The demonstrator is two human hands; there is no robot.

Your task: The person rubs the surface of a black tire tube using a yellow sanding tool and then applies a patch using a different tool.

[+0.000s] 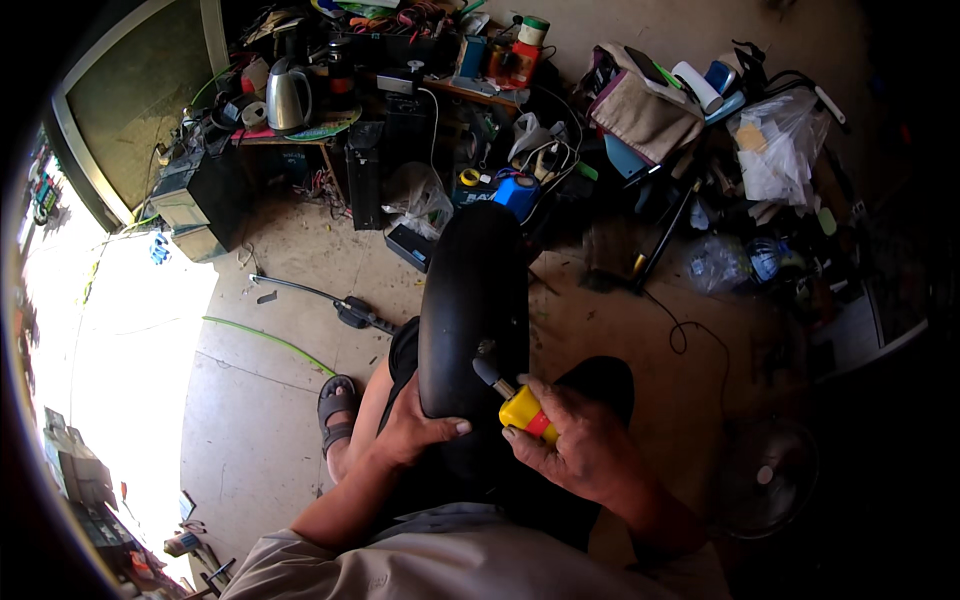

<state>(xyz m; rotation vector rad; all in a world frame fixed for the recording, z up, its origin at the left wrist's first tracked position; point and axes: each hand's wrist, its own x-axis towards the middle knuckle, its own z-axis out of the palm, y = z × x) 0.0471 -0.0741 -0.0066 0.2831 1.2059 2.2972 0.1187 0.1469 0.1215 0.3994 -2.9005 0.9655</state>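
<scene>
A black tyre (pixel 472 290) stands upright between my legs, its long curved face toward me. My left hand (pixel 420 425) grips its near left side, thumb laid across the rubber. In my right hand (pixel 570 440) is a yellow and red rotary grinder (pixel 525 412), fingers and thumb wrapped round its body. The dark grey pointed grinding tip (pixel 486 371) lies at the tyre's right part, just beside a small rough light patch (pixel 486 347). I cannot tell whether the tip touches the rubber. The rest of the grinder is hidden by my hand.
Ahead, a cluttered low bench (pixel 330 150) bears a steel kettle (pixel 289 97) and tools. A bag (pixel 650 105) and plastic bags (pixel 780 150) are piled at the far right. A black hand pump or similar tool (pixel 352 312) and a green hose (pixel 270 340) lie on the floor.
</scene>
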